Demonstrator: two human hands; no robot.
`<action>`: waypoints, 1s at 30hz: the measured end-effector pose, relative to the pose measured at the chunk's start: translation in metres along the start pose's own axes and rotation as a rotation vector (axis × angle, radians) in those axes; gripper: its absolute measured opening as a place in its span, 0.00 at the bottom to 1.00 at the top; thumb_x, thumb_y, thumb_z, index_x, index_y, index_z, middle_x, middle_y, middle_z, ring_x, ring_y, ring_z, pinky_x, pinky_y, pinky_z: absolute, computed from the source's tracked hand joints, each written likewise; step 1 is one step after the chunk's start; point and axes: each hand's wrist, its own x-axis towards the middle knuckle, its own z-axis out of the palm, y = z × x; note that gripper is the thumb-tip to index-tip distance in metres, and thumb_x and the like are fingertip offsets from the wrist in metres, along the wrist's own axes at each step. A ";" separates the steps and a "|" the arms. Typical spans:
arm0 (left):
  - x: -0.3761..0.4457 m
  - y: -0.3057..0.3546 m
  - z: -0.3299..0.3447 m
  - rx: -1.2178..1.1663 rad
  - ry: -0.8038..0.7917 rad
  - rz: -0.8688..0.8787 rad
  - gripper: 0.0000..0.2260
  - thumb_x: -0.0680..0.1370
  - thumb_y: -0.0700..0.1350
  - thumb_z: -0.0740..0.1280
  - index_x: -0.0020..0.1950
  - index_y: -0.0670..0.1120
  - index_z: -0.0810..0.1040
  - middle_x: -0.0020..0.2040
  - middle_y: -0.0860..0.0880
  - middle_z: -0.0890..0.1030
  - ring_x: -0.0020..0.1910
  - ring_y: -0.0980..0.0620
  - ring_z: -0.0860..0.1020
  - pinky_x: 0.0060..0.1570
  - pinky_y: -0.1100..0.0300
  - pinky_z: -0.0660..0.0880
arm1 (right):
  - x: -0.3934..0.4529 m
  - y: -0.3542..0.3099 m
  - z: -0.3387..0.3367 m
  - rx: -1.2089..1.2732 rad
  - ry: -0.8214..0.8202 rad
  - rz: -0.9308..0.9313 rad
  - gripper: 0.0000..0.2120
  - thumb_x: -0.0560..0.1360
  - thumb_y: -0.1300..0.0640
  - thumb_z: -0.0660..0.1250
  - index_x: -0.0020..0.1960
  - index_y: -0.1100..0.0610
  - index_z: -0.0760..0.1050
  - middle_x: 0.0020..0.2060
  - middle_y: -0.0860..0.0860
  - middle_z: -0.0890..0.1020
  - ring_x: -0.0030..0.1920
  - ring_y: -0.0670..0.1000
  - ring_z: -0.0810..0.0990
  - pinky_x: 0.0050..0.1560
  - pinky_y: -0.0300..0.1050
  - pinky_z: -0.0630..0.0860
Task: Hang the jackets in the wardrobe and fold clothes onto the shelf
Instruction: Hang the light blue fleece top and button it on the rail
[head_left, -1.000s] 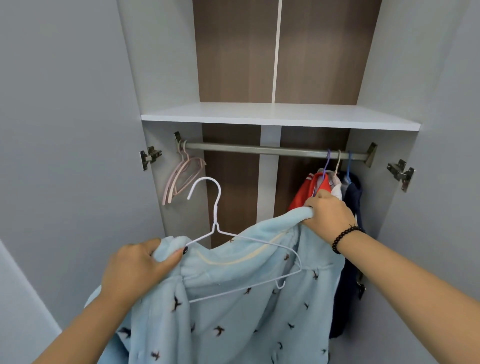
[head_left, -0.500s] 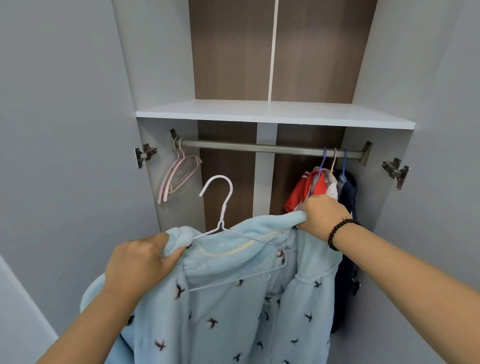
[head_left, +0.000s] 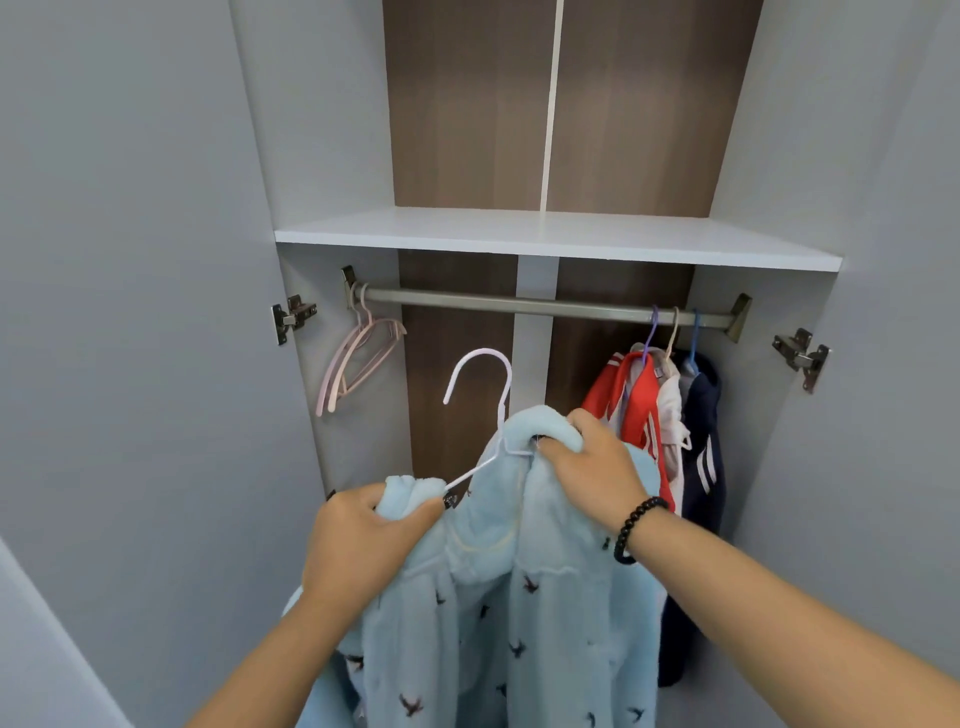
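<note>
Left hand (head_left: 363, 540): grips light-blue fleece jacket (head_left: 519, 597) at 7 o'clock.
Right hand (head_left: 587, 467): clutches the jacket's collar, centre.
White hanger (head_left: 480, 382): inside jacket, hook below rail (head_left: 519, 304).
Hung jackets (head_left: 660, 415): 3 o'clock.
Shelf (head_left: 545, 241): 12 o'clock.

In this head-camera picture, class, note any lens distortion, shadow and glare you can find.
Head view: wide-angle bending bows the wardrobe door edges outward; soft shadow lies under the shelf around the rail; no harsh glare; the blue fleece jacket and white hanger look sharp.
</note>
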 end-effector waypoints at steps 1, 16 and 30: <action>0.001 0.001 0.002 -0.046 0.007 -0.022 0.27 0.57 0.68 0.72 0.30 0.43 0.77 0.23 0.55 0.70 0.23 0.58 0.68 0.25 0.59 0.68 | -0.005 0.002 0.006 0.089 0.003 0.022 0.08 0.75 0.55 0.66 0.41 0.49 0.67 0.38 0.43 0.75 0.38 0.43 0.74 0.31 0.32 0.66; 0.013 0.007 0.010 -0.217 0.047 0.009 0.23 0.55 0.66 0.74 0.30 0.47 0.78 0.23 0.53 0.73 0.23 0.60 0.70 0.23 0.65 0.68 | -0.001 0.027 -0.010 0.717 0.120 0.310 0.18 0.68 0.62 0.75 0.56 0.56 0.78 0.49 0.55 0.84 0.50 0.56 0.83 0.54 0.59 0.79; 0.012 0.009 0.023 -0.145 0.024 0.060 0.21 0.58 0.66 0.74 0.26 0.50 0.74 0.21 0.57 0.67 0.23 0.59 0.66 0.25 0.63 0.66 | -0.016 0.029 -0.014 0.566 -0.187 0.212 0.11 0.69 0.59 0.76 0.50 0.53 0.81 0.46 0.50 0.86 0.50 0.51 0.84 0.50 0.48 0.81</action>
